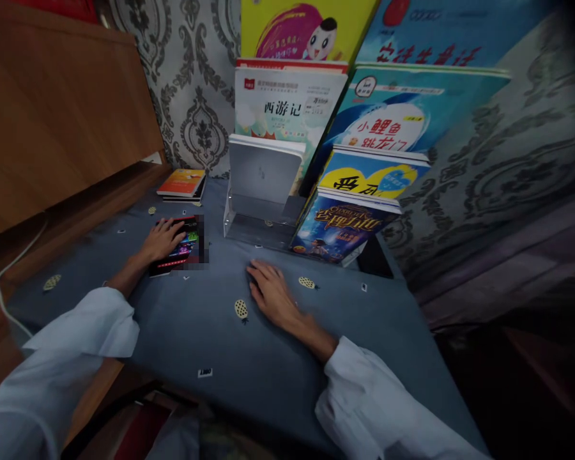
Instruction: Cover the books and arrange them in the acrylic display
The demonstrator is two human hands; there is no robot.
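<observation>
My left hand (pixel 161 240) lies on a dark book with a bright cover (pixel 181 250) that rests flat on the blue cloth (pixel 211 332); its fingers curl over the book's near left edge. My right hand (pixel 271 291) lies flat on the cloth with fingers stretched out, holding nothing, just in front of a clear tiered book stand (pixel 249 223). The stand holds a white book (pixel 264 169) and, to the right, several colourful children's books (pixel 364 185) leaning in rows. Both arms wear white sleeves.
A small stack of books with an orange cover (pixel 183 184) lies at the back left of the cloth. A wooden panel (pixel 57 108) rises at the left, with a white cable (pixel 9 275) below it. Patterned wallpaper (pixel 196 96) is behind.
</observation>
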